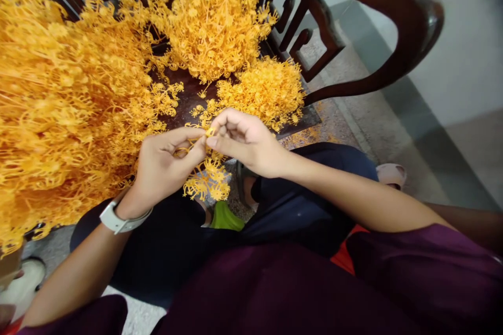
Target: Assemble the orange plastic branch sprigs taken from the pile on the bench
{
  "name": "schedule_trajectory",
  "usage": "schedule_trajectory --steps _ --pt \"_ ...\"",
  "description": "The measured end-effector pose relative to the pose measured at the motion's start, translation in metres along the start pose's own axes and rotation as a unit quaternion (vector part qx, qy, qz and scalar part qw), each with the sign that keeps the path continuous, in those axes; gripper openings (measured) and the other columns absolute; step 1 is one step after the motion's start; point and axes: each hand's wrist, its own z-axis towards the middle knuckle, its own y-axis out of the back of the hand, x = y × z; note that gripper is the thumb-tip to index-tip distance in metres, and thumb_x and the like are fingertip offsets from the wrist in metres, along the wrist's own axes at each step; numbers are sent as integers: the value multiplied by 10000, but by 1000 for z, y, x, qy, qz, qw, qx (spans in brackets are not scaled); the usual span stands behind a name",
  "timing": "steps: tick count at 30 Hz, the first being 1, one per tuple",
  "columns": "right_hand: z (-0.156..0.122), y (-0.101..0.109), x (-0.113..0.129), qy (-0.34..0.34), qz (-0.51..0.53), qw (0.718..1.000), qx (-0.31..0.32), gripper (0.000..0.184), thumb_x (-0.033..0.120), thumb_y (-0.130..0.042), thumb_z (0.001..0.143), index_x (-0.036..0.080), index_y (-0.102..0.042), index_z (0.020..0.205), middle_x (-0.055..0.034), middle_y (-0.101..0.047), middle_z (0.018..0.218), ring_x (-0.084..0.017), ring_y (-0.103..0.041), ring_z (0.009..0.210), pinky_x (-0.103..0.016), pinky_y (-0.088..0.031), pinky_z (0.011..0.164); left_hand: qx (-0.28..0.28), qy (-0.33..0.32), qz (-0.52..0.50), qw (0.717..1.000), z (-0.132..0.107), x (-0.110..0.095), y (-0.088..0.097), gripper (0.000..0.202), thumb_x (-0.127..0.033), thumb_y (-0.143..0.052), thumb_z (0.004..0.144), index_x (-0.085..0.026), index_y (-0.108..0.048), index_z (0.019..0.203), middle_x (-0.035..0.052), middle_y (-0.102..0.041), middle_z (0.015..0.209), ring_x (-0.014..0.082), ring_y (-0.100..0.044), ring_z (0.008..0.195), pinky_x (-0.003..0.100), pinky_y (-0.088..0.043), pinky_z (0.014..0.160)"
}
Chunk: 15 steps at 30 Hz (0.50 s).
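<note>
My left hand (167,162), with a pale watch strap on its wrist, pinches thin stems of a yellow-orange plastic flower sprig. The sprig's spidery heads (208,180) hang below the fingers, over the gap between my knees. Fingertips of my right hand (249,141) meet the left ones and pinch a small yellow plastic piece (210,131) at the same spot. Whether that piece is joined to the sprig is hidden by the fingers. Just beyond my right hand lies a low pile of loose yellow flower heads (271,89).
A large heap of yellow sprigs (78,104) fills the left side. Another tall bunch (216,21) stands at the back of the dark wooden seat (188,102). Its curved armrest (416,26) rises at right. Yellow bits (314,136) lie on the floor; a green object (227,217) shows between my legs.
</note>
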Motion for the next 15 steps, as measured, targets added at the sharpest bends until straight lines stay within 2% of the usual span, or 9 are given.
schedule_trajectory --steps 3,5,10,15 --pt "-1 2 -3 44 -59 997 -2 382 517 -816 1018 216 -593 941 55 -511 754 -115 -439 661 -293 -349 600 2 4 19 1000 0 0 0 175 -320 -777 989 -231 -917 1045 25 -851 839 140 -675 645 241 -517 590" --pt "-2 4 -4 94 -136 986 -11 346 476 -746 1074 215 -577 922 44 -520 765 -123 -457 681 -297 -366 632 0 6 33 999 1 2 -1 192 -337 -772 996 -231 -918 1062 28 -866 867 140 -684 647 237 -516 581" --pt "-2 6 -6 218 -325 920 -19 303 327 -534 1167 230 -481 886 1 -535 829 -153 -496 761 -321 -378 723 -1 10 45 999 2 1 -5 210 -306 -756 1005 -227 -918 1113 48 -900 992 165 -760 732 251 -573 643" --pt "-3 9 -9 244 -451 858 -6 283 252 -440 1161 244 -439 878 -25 -538 834 -186 -464 791 -351 -376 755 1 24 43 999 0 0 -9 216 -304 -749 1011 -227 -921 1116 53 -910 1084 218 -831 853 294 -643 735"
